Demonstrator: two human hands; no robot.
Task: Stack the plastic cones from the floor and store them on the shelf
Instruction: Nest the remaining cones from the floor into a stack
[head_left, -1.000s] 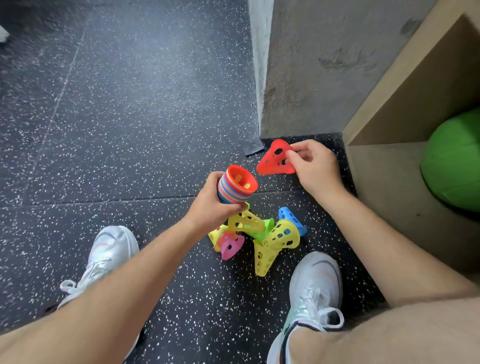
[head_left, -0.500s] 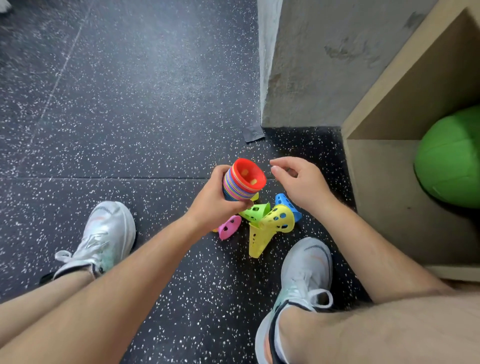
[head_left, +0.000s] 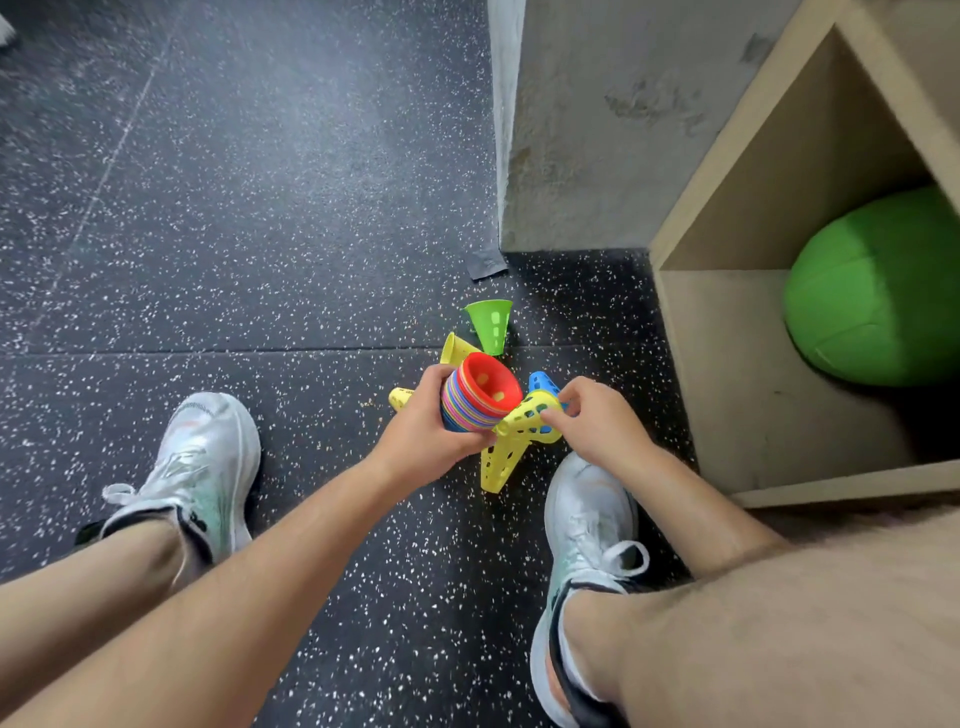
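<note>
**A:** Which step is this?

**B:** Gathering, I'd say. The left hand (head_left: 421, 436) is wrapped round the stack of cones (head_left: 475, 400), red one innermost, its mouth tipped toward two o'clock. The right hand (head_left: 602, 426) pinches a yellow cone (head_left: 527, 418) by its wide end, right at the stack's four o'clock; whether the two touch I cannot tell.

**A:** And the loose ones?

**B:** On the floor (head_left: 260, 208). A green cone (head_left: 488, 325) stands at the stack's twelve o'clock, and a blue cone (head_left: 543, 383) peeks out at three. A second yellow cone (head_left: 496, 467) lies at six, under the pinched one. Two more yellow pieces at eleven and nine are mostly hidden.

**A:** What does the next move need?

**B:** Probably lifting the pinched cone off the one below, turning its narrow end toward the red mouth, then pushing it in. The holes might snag.

**A:** The shelf?

**B:** The shelf (head_left: 753, 389) is at three o'clock and holds only a green ball (head_left: 878, 291). Storing looks some way off.
</note>
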